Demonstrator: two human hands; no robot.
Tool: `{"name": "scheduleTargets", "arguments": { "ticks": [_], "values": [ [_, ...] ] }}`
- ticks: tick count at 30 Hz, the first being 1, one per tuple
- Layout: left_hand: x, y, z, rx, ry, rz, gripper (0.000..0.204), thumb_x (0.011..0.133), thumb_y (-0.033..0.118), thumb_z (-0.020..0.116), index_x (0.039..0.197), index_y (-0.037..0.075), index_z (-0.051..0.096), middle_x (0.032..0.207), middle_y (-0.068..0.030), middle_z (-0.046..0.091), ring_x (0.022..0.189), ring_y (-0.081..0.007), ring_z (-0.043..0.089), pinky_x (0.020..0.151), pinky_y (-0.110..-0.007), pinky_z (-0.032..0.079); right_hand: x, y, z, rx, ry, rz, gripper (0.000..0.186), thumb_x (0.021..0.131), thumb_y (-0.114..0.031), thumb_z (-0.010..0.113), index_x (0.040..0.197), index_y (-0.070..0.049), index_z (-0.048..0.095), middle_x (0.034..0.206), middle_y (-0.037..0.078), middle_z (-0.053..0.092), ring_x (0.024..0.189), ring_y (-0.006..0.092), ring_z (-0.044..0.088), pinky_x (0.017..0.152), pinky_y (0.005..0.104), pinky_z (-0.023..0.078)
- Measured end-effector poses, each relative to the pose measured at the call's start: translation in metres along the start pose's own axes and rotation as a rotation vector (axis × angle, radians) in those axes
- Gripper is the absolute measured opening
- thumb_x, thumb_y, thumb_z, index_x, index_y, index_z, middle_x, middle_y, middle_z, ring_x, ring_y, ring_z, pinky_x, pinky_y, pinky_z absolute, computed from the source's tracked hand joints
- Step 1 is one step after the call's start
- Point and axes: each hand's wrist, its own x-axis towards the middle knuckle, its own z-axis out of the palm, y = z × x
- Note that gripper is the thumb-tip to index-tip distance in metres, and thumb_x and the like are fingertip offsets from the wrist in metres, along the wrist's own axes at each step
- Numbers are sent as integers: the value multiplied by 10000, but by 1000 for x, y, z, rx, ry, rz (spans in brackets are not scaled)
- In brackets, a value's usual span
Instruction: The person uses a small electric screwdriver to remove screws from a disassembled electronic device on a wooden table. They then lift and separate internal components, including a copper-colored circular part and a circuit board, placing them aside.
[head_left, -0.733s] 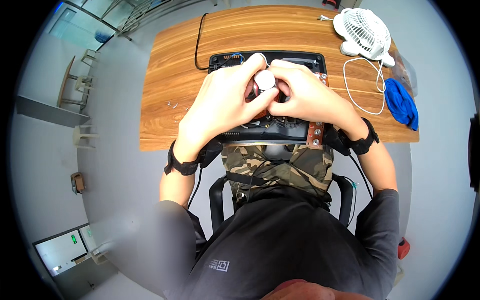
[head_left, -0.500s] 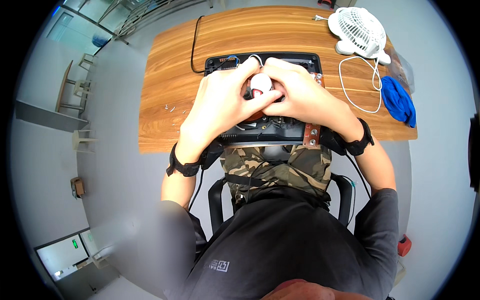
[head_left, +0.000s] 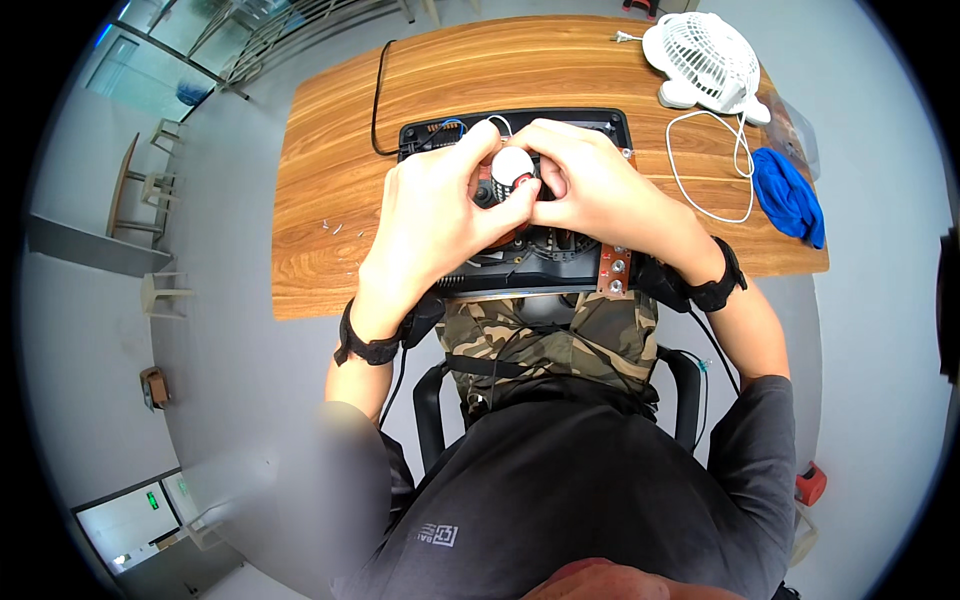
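Both my left hand (head_left: 430,215) and my right hand (head_left: 605,195) close around a small part with a white round top (head_left: 512,163) and some red and black on it. My left thumb and my right fingers press at it. The part is over an opened black appliance housing (head_left: 510,283), full of wires and dark components, much of which my hands cover. A brown circuit strip (head_left: 613,271) with silver round pieces lies along the housing's right side. Black straps circle both wrists.
On the wooden table (head_left: 330,150) are a white fan (head_left: 705,60) with a looped white cord, a blue cloth (head_left: 788,198), a clear bag (head_left: 797,135), scattered small screws (head_left: 335,228) and a black cable (head_left: 376,110). Behind stand stools and another table (head_left: 123,180).
My hands and the white-topped part have shifted slightly within the housing, and more red shows below the white top. The view has moved, so table and fan appear further left.
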Motion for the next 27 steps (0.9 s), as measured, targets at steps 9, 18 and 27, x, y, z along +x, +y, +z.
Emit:
{"name": "scheduleTargets", "arguments": {
  "ticks": [9, 18, 27],
  "values": [
    [1, -2, -3, -57, 42, 101, 348, 804, 278, 868, 957, 28, 681, 828, -124, 718, 732, -286, 730, 650, -344, 568, 6, -14, -3, 159, -195, 74, 386, 758, -157, 822, 1032, 46, 641, 827, 162, 670, 719, 295, 664, 695, 382, 531],
    [-2, -12, -7, -244, -73, 82, 305, 858, 255, 820, 1051, 80, 661, 710, -60, 585, 640, -219, 625, 619, -335, 525, -5, -4, -2, -5, -97, 106, 407, 775, -171, 832, 1089, 24, 661, 1011, 171, 660, 936, 302, 654, 821, 407, 523],
    [-3, -11, -13, -155, -75, -17, 342, 813, 246, 877, 982, 54, 650, 644, -26, 502, 586, -153, 521, 562, -305, 450, -3, -9, -3, 9, -7, 62, 429, 792, -188, 829, 1125, 17, 656, 882, 132, 627, 790, 269, 629, 749, 391, 530]
  ]
}}
